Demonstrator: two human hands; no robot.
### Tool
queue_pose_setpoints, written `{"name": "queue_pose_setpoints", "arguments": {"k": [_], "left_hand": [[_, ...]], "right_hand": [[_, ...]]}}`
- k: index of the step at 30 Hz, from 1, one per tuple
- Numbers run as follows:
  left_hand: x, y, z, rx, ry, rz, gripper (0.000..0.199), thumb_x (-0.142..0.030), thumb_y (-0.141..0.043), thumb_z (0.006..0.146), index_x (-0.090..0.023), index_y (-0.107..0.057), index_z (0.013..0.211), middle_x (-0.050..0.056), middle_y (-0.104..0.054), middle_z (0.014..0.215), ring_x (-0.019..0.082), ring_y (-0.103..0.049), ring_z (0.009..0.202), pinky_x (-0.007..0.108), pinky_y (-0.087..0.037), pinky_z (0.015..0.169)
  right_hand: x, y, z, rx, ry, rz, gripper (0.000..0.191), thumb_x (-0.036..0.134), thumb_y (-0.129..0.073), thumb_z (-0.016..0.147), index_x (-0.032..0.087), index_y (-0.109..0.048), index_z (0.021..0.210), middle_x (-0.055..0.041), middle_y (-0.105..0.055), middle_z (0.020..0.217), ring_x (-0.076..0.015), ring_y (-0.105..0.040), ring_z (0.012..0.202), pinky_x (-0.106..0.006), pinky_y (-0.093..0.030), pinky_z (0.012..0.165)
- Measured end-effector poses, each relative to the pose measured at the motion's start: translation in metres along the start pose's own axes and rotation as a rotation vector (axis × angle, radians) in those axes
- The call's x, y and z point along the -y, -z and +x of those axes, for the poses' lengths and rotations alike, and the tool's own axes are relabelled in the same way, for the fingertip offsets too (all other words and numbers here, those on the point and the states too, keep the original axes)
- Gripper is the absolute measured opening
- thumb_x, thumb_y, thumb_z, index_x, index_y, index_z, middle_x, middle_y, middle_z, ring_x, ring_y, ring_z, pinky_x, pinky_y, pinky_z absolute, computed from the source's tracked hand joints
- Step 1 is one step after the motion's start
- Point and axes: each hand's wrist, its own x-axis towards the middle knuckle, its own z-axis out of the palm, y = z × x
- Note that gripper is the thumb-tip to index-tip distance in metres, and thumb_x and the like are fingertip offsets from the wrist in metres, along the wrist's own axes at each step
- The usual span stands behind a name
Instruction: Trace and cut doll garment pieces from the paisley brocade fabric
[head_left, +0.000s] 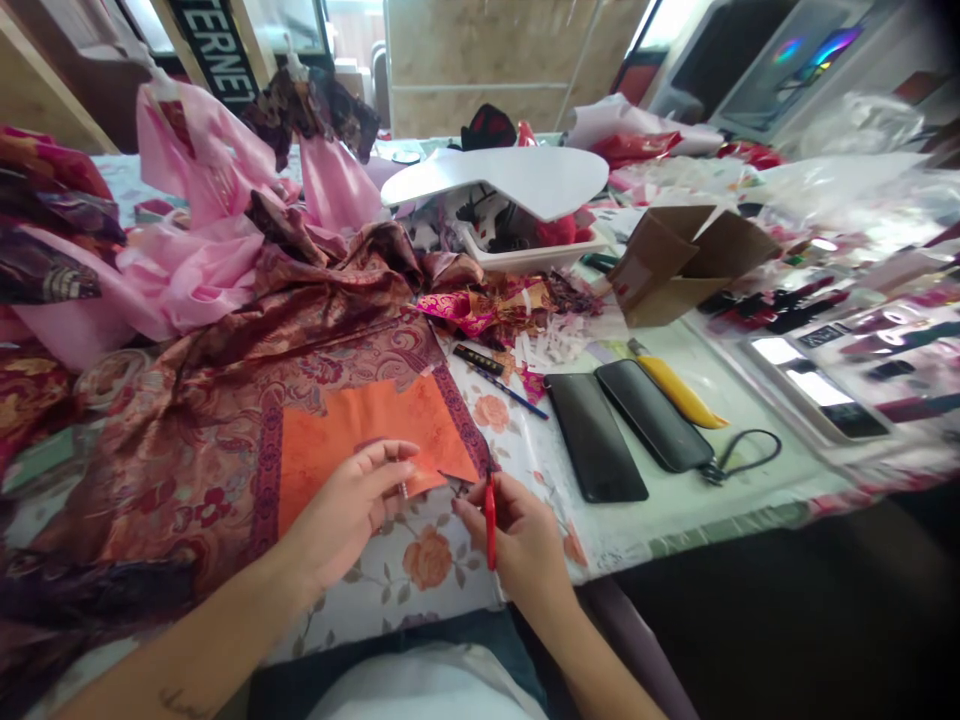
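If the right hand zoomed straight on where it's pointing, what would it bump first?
Probably the orange cloth, just ahead of the right hand and its red-handled tool, though depth is hard to judge.

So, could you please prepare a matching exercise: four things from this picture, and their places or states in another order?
1. red-handled scissors
2. orange piece
3. cardboard box
4. yellow object

A. flaps standing open
B. held in the right hand
C. beside a black case
D. partly covered by the left hand

Pairs: 1-B, 2-D, 3-A, 4-C
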Motion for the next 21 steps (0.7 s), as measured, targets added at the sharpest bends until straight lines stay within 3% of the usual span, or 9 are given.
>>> {"name": "queue_pose_setpoints", "arguments": {"k": [13, 16, 21], "left_hand": [[-0.001, 0.008, 0.020, -0.010, 0.071, 0.128, 0.028, -0.017, -0.067, 0.075, -0.013, -0.065, 0.102, -0.004, -0.056, 0.063, 0.003, -0.047, 0.048, 0.013, -0.040, 0.049], [-0.002, 0.005, 0.022, 0.018, 0.068, 0.226, 0.028, -0.018, -0.067, 0.073, -0.012, -0.068, 0.101, -0.003, -0.056, 0.063, 0.004, -0.046, 0.047, 0.014, -0.037, 0.046], [0.001, 0.004, 0.020, -0.073, -0.045, 0.391, 0.024, -0.020, -0.069, 0.070, -0.016, -0.073, 0.094, -0.002, -0.060, 0.072, 0.005, -0.048, 0.052, 0.015, -0.038, 0.048]], "right_hand": [[-0.001, 0.004, 0.008, 0.030, -0.028, 0.149, 0.024, 0.038, -0.074, 0.071, 0.020, -0.058, 0.073, -0.0034, -0.068, 0.075, -0.0184, -0.062, 0.070, -0.027, -0.048, 0.063], [0.000, 0.003, 0.009, 0.043, -0.036, 0.167, 0.024, 0.037, -0.074, 0.072, 0.020, -0.058, 0.074, -0.0040, -0.069, 0.077, -0.0185, -0.062, 0.071, -0.027, -0.048, 0.064], [0.003, 0.008, 0.008, 0.058, -0.054, 0.184, 0.023, 0.035, -0.074, 0.072, 0.019, -0.059, 0.074, -0.0029, -0.068, 0.074, -0.0146, -0.056, 0.062, -0.025, -0.045, 0.057]]}}
